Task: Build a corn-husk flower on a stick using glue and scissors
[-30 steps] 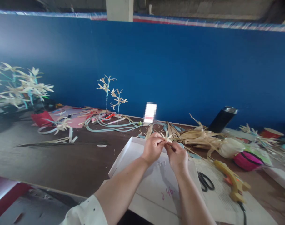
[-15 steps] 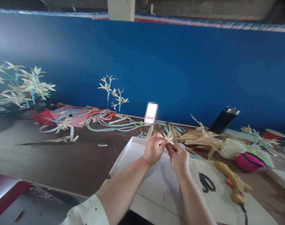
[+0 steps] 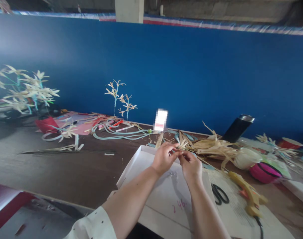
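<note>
Above the far part of a white box lid (image 3: 134, 162), my left hand (image 3: 164, 157) and my right hand (image 3: 191, 164) meet with fingertips pinched together. Between them they hold a small pale flower of dried husk (image 3: 182, 144), its petals pointing up and away from me. The base of the flower is hidden by my fingers. Behind my hands lies a heap of dried corn husks (image 3: 211, 146). Pink handwriting (image 3: 179, 206) marks the lid below my wrists.
To the right lie black-handled scissors (image 3: 220, 194), a yellow glue gun (image 3: 248, 192), a pink pouch (image 3: 265, 172) and a tilted black flask (image 3: 238, 127). Husk flowers (image 3: 34, 88) in a red pot (image 3: 46, 125) stand left. Pale blue tubing (image 3: 119, 136) curls near the blue wall (image 3: 191, 73).
My fingers have shifted slightly around the flower, the left fingertips now reaching over its petals. The flower has turned a little. Everything else stays in place.
</note>
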`<act>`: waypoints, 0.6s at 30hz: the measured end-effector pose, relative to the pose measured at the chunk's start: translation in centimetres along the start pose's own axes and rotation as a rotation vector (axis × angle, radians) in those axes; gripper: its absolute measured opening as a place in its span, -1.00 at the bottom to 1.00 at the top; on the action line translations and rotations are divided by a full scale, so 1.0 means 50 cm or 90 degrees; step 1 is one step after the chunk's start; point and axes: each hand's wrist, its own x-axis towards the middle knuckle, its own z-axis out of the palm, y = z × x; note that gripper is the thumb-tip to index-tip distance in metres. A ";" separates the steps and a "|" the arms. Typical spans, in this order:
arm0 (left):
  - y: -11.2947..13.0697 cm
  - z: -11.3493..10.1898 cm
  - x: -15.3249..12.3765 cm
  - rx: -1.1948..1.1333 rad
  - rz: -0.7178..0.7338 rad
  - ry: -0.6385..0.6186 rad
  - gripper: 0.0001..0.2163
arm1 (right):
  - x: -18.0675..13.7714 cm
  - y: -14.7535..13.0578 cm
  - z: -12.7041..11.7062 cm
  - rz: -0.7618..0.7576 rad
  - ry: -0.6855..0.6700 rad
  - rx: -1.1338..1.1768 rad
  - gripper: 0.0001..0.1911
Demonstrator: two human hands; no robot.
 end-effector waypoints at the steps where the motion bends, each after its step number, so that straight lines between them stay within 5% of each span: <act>1: -0.001 0.001 0.001 -0.013 -0.013 0.012 -0.68 | 0.000 -0.001 0.000 0.004 0.000 -0.002 -0.58; 13: -0.004 0.004 0.008 -0.041 0.001 0.081 -0.93 | -0.002 -0.001 0.004 0.035 -0.070 0.068 -0.56; 18: -0.019 0.003 0.007 0.013 0.059 0.089 -0.91 | 0.000 0.006 0.006 0.067 -0.011 0.187 -0.55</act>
